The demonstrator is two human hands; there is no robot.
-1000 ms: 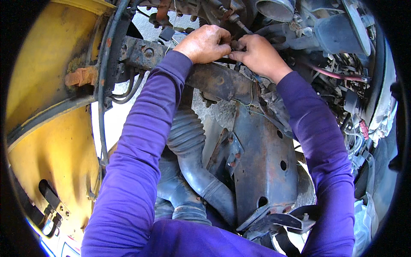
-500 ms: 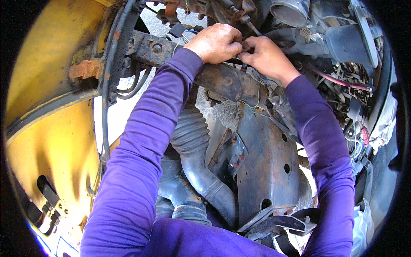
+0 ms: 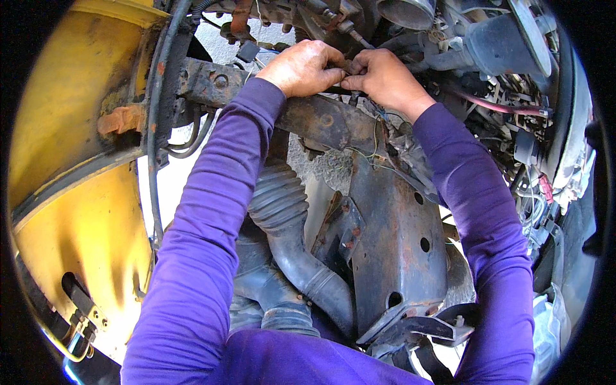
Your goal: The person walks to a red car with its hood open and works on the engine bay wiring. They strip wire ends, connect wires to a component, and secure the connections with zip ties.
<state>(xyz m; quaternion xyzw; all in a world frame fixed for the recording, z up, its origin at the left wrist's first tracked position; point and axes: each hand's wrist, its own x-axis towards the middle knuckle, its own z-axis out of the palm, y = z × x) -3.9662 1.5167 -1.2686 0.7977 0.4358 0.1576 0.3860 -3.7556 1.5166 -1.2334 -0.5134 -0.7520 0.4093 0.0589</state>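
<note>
My left hand [image 3: 303, 69] and my right hand [image 3: 386, 82] meet at the top middle, fingertips nearly touching. Both are closed in a pinch, thumbs bent toward each other. What sits between the fingers is small and hidden, so I cannot make it out. Just below them runs a rusty, dark metal beam [image 3: 327, 120]. Thin coloured wires [image 3: 375, 146] hang over the beam below my right hand. A small black box-shaped part [image 3: 248, 51] with wires lies left of my left hand. Beyond the fingers, a metal rod with a fitting [image 3: 351, 32] slants down toward them.
Yellow body panels [image 3: 77, 212] stand on the left beside a long black hose [image 3: 154, 128]. Below my hands are a ribbed black duct [image 3: 279, 199] and a rusty plate with holes [image 3: 391, 237]. A grey cylinder [image 3: 507, 48], a pinkish hose [image 3: 500, 107] and tangled wiring crowd the right.
The surroundings and both hands have shifted slightly left in the picture. My hands keep the same pinch close together.
</note>
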